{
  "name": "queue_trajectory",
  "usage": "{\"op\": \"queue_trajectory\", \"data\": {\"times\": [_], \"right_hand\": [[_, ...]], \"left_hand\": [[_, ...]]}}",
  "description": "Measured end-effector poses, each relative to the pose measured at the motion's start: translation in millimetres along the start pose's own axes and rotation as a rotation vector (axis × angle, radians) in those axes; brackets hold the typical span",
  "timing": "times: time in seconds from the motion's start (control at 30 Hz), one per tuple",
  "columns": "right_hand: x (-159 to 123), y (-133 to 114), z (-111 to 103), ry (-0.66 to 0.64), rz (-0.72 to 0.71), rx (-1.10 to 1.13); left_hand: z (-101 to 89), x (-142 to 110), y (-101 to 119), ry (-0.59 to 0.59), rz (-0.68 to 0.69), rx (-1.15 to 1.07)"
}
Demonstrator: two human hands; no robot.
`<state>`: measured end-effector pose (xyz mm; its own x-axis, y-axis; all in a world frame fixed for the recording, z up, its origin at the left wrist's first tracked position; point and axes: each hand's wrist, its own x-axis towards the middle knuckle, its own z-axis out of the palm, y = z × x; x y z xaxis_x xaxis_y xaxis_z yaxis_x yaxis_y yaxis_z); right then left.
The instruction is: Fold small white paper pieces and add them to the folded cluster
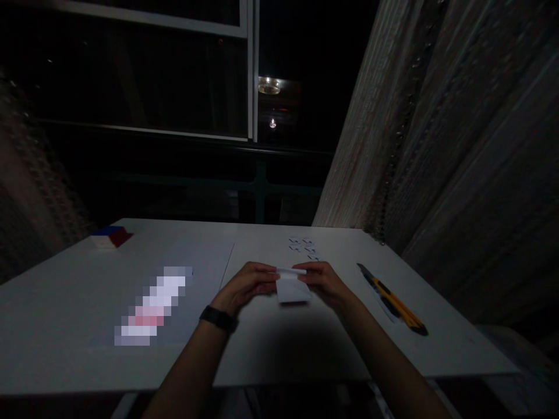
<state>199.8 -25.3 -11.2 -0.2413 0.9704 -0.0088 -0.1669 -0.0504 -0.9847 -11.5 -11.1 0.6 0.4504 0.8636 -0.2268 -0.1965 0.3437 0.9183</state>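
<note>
Left hand (248, 284), right hand (324, 280) on paper (292, 291)

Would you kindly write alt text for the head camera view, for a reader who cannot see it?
A left hand and right hand hold a small white paper, folded or rolled at the top, over a white table. A yellow cutter lies to the right; a coloured block sits far left.

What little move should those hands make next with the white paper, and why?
Perhaps turn the narrow strip along the top down over the white paper. The left hand and right hand grip it from opposite sides, and that strip looks folded or rolled, while the part below looks flat.
</note>
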Motion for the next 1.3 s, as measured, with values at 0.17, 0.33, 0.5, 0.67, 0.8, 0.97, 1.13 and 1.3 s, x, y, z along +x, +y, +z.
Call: {"op": "queue_trajectory", "data": {"times": [0.17, 0.33, 0.5, 0.67, 0.8, 0.97, 1.13, 1.3], "right_hand": [[0.7, 1.4, 0.9, 0.049, -0.007, 0.046], [-0.3, -0.6, 3.2, 0.048, -0.016, 0.053], [0.0, 1.1, -0.3, 0.051, -0.033, -0.006], [-1.8, -9.5, 4.3, -0.044, -0.175, -0.339], [-1.0, -23.2, 21.9, -0.011, -0.394, -0.685], [7.7, -26.7, 32.0, 0.068, -0.372, -0.794], [14.6, -27.1, 28.8, 0.055, -0.298, -0.775], [15.1, -31.8, 31.0, 0.030, -0.306, -0.811]], "left_hand": [[2.0, -2.7, 2.0, -0.048, -0.014, -0.047], [1.7, -0.4, -0.1, -0.088, 0.010, -0.107], [-0.2, 2.5, -2.6, -0.098, 0.008, -0.113], [5.1, 1.7, -2.2, -0.018, -0.015, -0.027], [8.9, 0.3, -2.2, -0.041, -0.017, 0.025], [8.6, 1.2, -4.7, -0.077, -0.039, 0.045], [8.5, 1.1, -7.0, -0.097, -0.010, 0.042], [9.7, 0.0, -6.8, -0.071, -0.005, 0.052]]}}
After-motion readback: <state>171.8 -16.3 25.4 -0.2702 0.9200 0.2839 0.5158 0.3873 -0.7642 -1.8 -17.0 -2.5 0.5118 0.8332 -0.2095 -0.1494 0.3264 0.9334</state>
